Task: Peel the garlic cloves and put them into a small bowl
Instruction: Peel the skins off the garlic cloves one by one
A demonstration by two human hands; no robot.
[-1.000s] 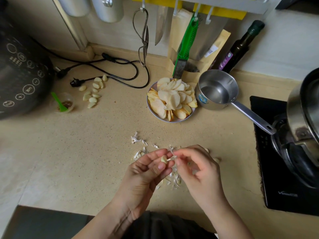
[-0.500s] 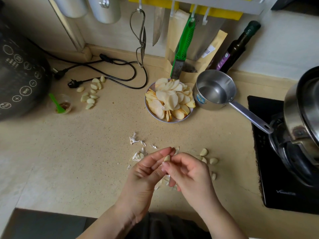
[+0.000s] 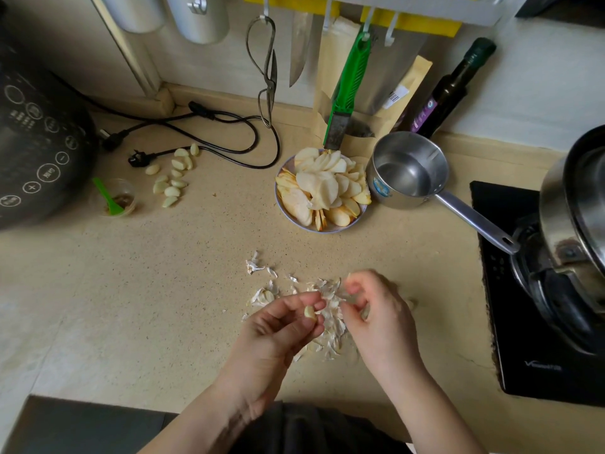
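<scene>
Pale garlic clove (image 3: 309,312) pinched in left hand (image 3: 278,326) fingertips, near centre of counter (image 3: 131,306).
Right hand (image 3: 373,309) blurred, fingers curled just right of clove, grip unclear; skins (image 3: 330,319) beneath; peeled cloves (image 3: 173,178) far left.

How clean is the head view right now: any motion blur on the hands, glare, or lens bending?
Head view: the right hand is smeared by motion blur; the left hand and its garlic clove are sharper. Head view: soft daylight and faint shadows, with glare only on the steel saucepan. Head view: wide-angle bending tilts the bottle and knives.
</scene>
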